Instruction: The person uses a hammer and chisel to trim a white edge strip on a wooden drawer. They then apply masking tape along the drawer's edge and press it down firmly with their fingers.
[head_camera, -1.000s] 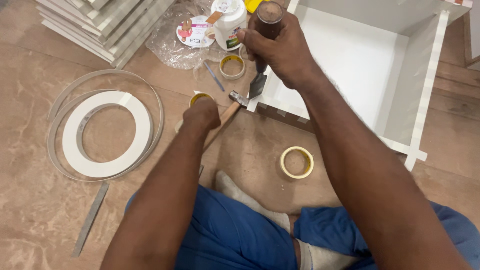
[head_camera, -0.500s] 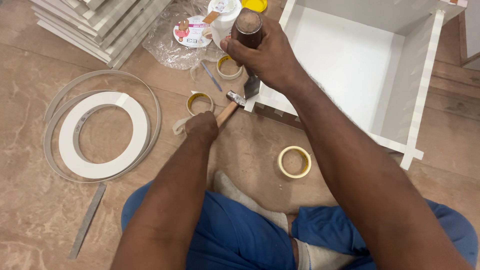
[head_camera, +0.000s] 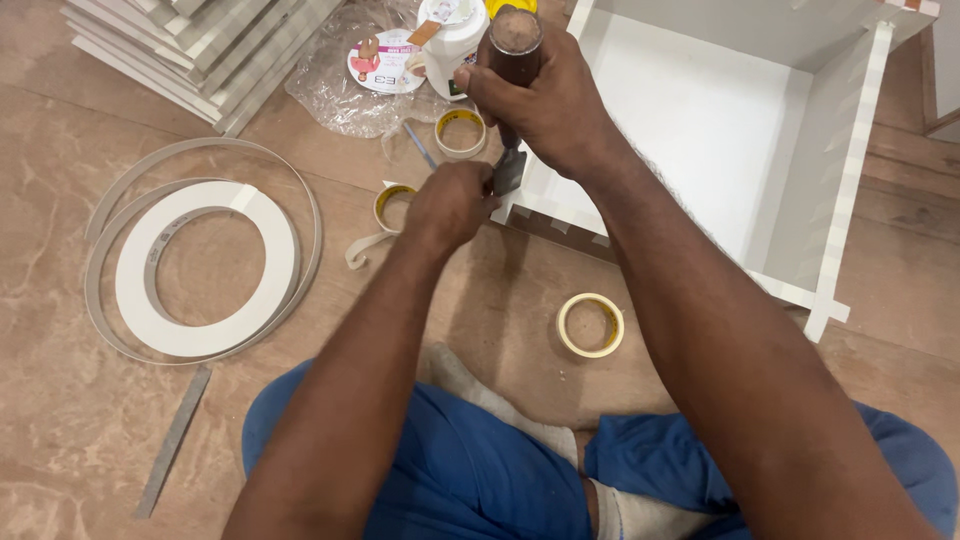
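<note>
Nearby, 3 tape rolls (head_camera: 590, 325) surround 2 hands (head_camera: 540, 95).

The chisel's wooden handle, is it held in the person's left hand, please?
No, the right hand grips the chisel; the left hand is by its blade.

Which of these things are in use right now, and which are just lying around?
In use:
right hand gripping the chisel
left hand by the blade
white box, blade at its near corner

Lying about:
edge-band coil
tape rolls
glue bottle
plastic bag
board stack
grey strip
</note>
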